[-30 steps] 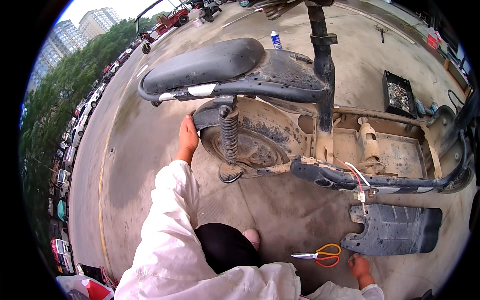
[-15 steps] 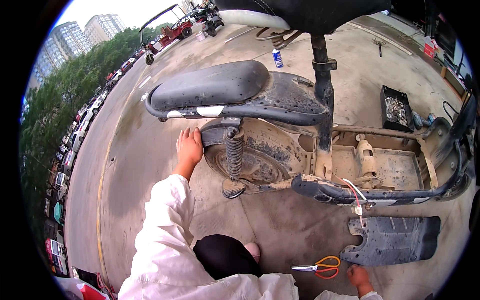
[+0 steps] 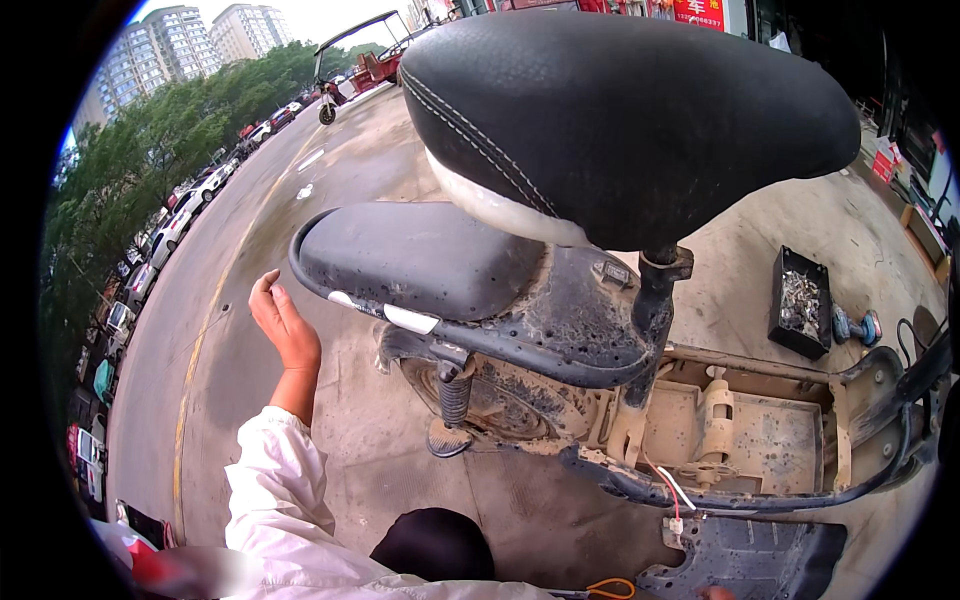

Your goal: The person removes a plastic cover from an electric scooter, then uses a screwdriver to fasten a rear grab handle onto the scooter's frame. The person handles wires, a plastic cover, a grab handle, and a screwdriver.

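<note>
A muddy electric scooter with its floor bay uncovered stands before me. Its black front saddle (image 3: 630,120) fills the upper middle, over the grey rear seat (image 3: 420,260). To the left of that seat, my left hand (image 3: 287,325) is raised in the air, fingers stretched out and holding nothing. Below the seat are the spring shock absorber (image 3: 456,400) and the rear wheel. My right hand (image 3: 716,593) barely shows at the bottom edge, at the black floor panel (image 3: 770,560); its fingers are hidden. Beside the panel lie scissors, their orange handle (image 3: 610,588) partly cut off.
Red and white wires (image 3: 665,485) hang from the frame to a connector. Beyond the scooter stands a black box (image 3: 822,335) of small metal parts, with a blue tool (image 3: 858,328) beside it. A red three-wheeler (image 3: 375,70) and parked cars line the far left.
My left hand has come off the rear fender and moved left and up. The view has tilted up, so scooter, panel and scissors sit lower and my right hand is nearly out of sight.
</note>
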### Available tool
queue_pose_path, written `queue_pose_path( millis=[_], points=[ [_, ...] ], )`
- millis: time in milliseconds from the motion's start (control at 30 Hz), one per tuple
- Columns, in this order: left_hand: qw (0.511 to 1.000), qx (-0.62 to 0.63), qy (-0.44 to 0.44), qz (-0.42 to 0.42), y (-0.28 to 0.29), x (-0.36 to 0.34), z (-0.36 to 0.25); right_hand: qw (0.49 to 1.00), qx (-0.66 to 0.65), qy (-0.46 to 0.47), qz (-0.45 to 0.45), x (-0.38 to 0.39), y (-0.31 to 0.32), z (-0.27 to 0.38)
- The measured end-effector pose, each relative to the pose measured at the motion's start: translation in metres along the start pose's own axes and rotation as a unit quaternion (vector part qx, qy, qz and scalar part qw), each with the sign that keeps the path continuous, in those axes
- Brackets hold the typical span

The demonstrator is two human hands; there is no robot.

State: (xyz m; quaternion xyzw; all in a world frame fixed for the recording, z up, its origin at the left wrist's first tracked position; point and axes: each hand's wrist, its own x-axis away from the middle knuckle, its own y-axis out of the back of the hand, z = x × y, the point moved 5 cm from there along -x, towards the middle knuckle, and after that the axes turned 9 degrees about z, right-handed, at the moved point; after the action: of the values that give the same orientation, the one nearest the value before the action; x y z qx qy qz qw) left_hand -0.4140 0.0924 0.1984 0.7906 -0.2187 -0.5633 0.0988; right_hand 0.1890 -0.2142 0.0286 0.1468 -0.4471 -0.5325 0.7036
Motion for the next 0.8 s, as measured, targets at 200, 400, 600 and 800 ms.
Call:
queue_pose_path(
  millis=[200,400,600,800],
  points=[
    [0.971,0.053,-0.169,0.163,-0.045,-0.027,-0.071,0.998,-0.005,-0.059,0.006,-0.013,0.016,0.025],
    [0.957,0.143,-0.094,0.233,-0.064,-0.045,0.024,0.983,-0.078,-0.164,-0.038,-0.033,0.011,0.000],
    [0.948,0.016,-0.233,0.217,-0.069,-0.066,0.048,0.980,-0.029,-0.195,0.035,-0.020,-0.021,-0.037],
    [0.897,-0.138,-0.383,0.173,-0.074,-0.061,0.017,0.980,-0.015,-0.197,0.015,-0.031,-0.021,-0.039]
  ],
)
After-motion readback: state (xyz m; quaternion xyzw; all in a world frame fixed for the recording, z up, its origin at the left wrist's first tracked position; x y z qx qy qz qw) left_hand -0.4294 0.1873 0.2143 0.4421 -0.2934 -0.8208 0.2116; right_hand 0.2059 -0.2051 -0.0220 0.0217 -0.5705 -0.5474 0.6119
